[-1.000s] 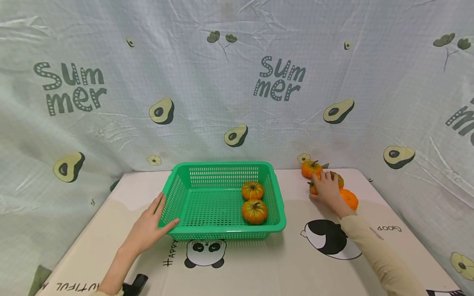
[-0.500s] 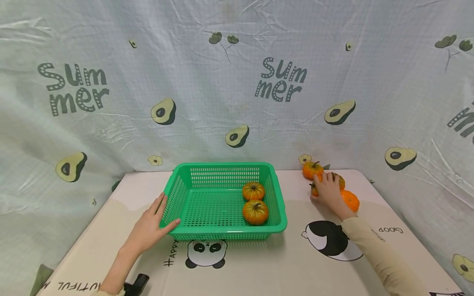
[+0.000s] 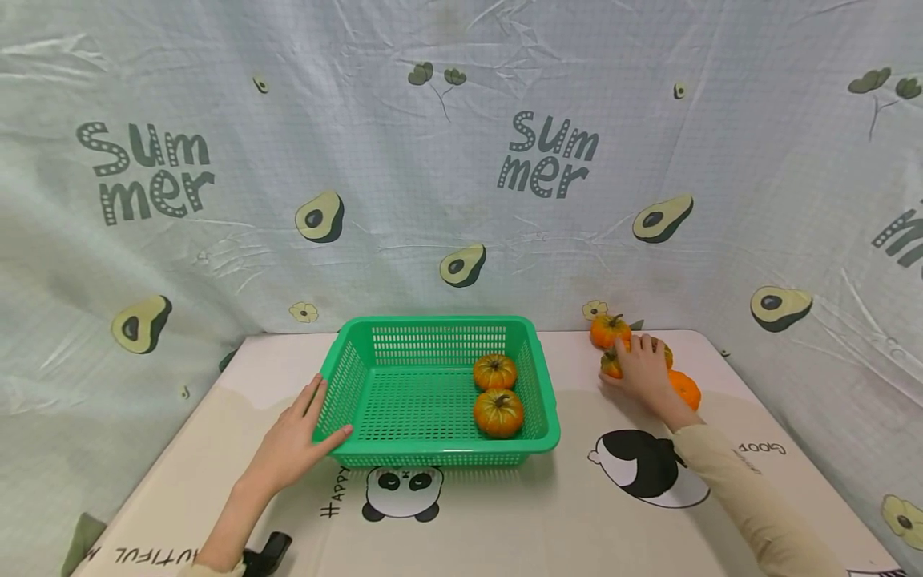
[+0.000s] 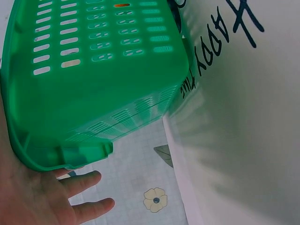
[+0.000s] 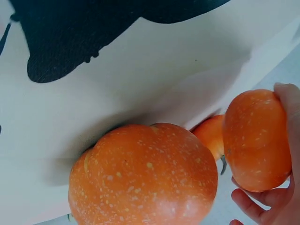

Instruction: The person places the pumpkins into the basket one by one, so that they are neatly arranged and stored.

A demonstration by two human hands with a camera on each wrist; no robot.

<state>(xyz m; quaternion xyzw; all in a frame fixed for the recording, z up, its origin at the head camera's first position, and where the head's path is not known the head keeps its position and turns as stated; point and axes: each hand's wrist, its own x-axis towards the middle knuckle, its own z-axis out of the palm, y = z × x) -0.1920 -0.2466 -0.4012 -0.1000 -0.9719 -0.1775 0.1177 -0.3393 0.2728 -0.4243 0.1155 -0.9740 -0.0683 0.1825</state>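
A green plastic basket [image 3: 433,445] with slotted walls stands mid-table. Two small orange-green pumpkins, a rear pumpkin [image 3: 494,373] and a front pumpkin [image 3: 498,413], sit in its right side. My left hand [image 3: 288,445] rests against the basket's left corner, fingers extended along the rim and thumb over the front edge. On the right, my right hand [image 3: 644,373] grips a small pumpkin [image 5: 257,140] between thumb and fingers; in the head view the hand covers much of it. Around that hand lie a back pumpkin [image 3: 609,330], a partly covered pumpkin [image 3: 667,357] and a brighter orange pumpkin [image 3: 686,389].
A pale tablecloth [image 3: 461,541] printed with pandas and lettering covers the table. Behind it hangs a grey-white curtain [image 3: 389,240] with avocado prints. A black strap piece [image 3: 268,553] shows at my left wrist.
My right hand has shifted very slightly, and the pumpkin in its grip shows a little more beside the fingers. The left hand and the basket stay put; the head view has drifted slightly.
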